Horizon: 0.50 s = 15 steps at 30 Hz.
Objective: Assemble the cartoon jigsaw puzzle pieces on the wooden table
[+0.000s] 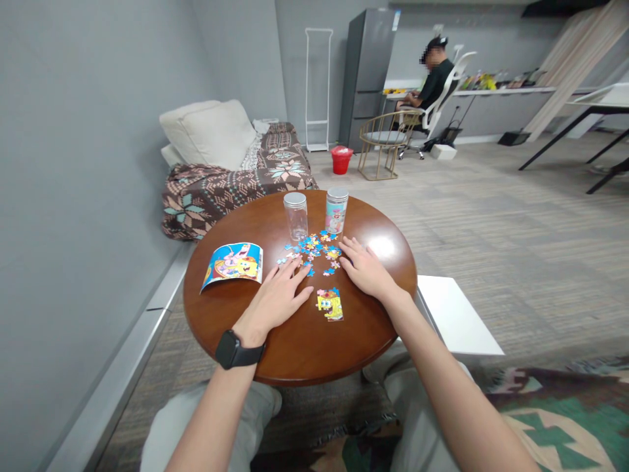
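Loose jigsaw puzzle pieces (310, 245), mostly blue with some yellow and pink, lie in a pile on the round brown table (295, 354). My left hand (280, 292) rests palm down at the pile's near left side, fingers spread, its fingertips over a few pieces. On the right, my right hand (366, 265) lies with fingers stretched out, fingertips beside the pile's edge. Between the hands and nearer to me sits a small joined section of puzzle (329, 305) with a yellow cartoon face. A curled picture sheet (234, 263) with cartoon figures stands left of my left hand.
Behind the pile stand a clear jar (296, 216) with a silver lid and a printed jar (336, 211). A sofa with a patterned cover (236, 187) is beyond the table. Farther off are a red bucket (341, 160), a gold-framed chair (386, 141) and a seated person (435, 85).
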Each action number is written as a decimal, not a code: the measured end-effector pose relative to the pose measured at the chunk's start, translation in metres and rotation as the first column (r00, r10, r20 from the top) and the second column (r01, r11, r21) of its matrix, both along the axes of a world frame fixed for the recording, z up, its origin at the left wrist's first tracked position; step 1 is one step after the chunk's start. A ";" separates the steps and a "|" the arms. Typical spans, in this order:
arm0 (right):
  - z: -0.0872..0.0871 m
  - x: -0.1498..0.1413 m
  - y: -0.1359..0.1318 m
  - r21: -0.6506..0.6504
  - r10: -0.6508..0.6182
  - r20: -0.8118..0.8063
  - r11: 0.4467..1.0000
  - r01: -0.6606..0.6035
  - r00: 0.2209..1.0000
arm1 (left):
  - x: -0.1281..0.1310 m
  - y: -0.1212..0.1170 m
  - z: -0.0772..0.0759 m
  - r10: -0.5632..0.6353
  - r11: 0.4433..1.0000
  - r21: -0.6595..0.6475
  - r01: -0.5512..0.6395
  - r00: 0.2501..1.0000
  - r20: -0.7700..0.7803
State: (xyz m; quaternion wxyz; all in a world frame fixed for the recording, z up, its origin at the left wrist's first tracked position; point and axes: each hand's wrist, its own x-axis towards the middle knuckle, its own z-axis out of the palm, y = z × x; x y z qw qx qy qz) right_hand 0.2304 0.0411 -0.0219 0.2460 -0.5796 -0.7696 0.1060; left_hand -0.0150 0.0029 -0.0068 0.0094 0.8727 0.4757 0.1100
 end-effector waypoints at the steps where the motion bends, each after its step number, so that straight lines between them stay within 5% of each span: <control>1: 0.001 -0.001 -0.002 -0.015 0.025 0.027 1.000 -0.024 0.999 | 0.000 0.000 0.000 0.006 1.000 0.008 -0.006 1.000 0.001; 8: 0.013 -0.009 -0.005 0.023 0.140 0.060 0.990 -0.141 0.988 | 0.002 0.000 0.003 0.096 0.992 0.083 -0.096 0.995 0.005; 15: 0.029 -0.046 0.024 0.006 0.288 0.193 0.956 -0.295 0.938 | 0.002 -0.001 0.003 0.136 0.980 0.144 -0.138 0.990 0.025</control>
